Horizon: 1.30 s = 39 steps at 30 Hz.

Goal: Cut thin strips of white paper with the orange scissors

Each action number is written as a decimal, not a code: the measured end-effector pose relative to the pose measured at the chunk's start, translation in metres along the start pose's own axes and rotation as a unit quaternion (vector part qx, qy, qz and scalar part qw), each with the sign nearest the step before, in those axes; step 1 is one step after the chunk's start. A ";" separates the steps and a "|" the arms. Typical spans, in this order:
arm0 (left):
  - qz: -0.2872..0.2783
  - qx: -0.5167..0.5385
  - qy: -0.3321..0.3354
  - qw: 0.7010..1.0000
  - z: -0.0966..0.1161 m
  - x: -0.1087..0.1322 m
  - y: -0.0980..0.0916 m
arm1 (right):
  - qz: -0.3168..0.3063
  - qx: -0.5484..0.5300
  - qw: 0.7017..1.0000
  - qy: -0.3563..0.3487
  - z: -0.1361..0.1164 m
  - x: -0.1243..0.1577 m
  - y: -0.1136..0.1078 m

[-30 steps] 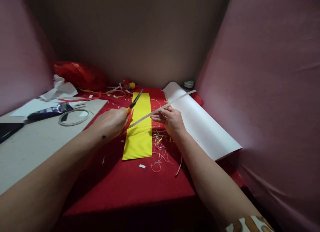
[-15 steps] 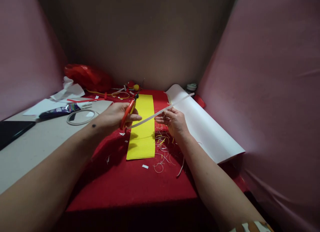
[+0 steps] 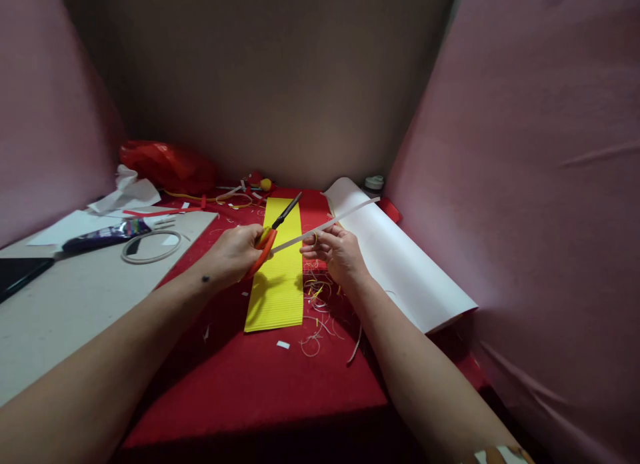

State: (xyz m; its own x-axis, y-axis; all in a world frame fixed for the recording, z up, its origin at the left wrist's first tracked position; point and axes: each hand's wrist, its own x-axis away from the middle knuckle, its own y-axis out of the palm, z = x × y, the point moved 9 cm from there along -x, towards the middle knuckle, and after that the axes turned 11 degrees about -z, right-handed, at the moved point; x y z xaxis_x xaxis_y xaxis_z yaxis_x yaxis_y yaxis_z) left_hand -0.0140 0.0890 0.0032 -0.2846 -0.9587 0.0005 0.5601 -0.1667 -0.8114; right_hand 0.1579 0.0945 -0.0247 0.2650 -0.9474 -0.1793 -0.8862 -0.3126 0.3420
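The fingers (image 3: 324, 243) of the right hand (image 3: 346, 256) are brought together in a light pinch on a long, narrow, pale, flat strip (image 3: 350, 214), the thumb and forefinger meeting near its middle and the other fingers curling loosely beneath it. From that pinch the strip slants up and away to the right, over a large, smooth, white curled sheet (image 3: 400, 251), and runs down to the left as far as the handles at the left hand (image 3: 234, 252); whether the left fingers also grip that end cannot be told. The left fingers are wrapped around a pair of orange-and-yellow-handled scissors with dark metal blades (image 3: 277, 223), which point away from the person, apart from the strip. Under the hands, a yellow ribbed rectangular sheet (image 3: 277, 291) lies on the red cloth-covered desk (image 3: 270, 397), with a red ribbed sheet (image 3: 316, 207) just beside it. Thin, curly, pale and yellow offcuts (image 3: 317, 292) are scattered near the right wrist. Farther left, a flat pale-grey board (image 3: 100, 304) carries a dark, colourfully labelled tube (image 3: 107, 236) and a pale round coil (image 3: 149, 259). A red, crumpled plastic bag (image 3: 167, 167) sits beyond them.
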 end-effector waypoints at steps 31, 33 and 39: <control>-0.066 0.030 0.080 0.994 0.030 0.014 0.014 | 0.000 -0.053 0.998 0.037 0.009 -0.003 0.005; -0.064 0.003 0.075 0.995 0.029 0.013 0.014 | 0.012 -0.036 0.999 0.006 -0.001 -0.004 -0.003; -0.034 -0.076 0.021 0.996 0.022 0.011 0.005 | 0.054 -0.021 0.997 -0.059 -0.022 -0.004 -0.018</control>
State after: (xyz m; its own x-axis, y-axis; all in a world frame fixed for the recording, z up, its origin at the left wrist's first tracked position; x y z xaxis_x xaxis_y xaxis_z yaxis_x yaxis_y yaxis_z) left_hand 0.0026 0.0721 0.0124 -0.3526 -0.9351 0.0362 0.4155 -0.1911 -0.8893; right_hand 0.1813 0.1024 -0.0098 0.1195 -0.9620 -0.2454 -0.8903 -0.2132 0.4023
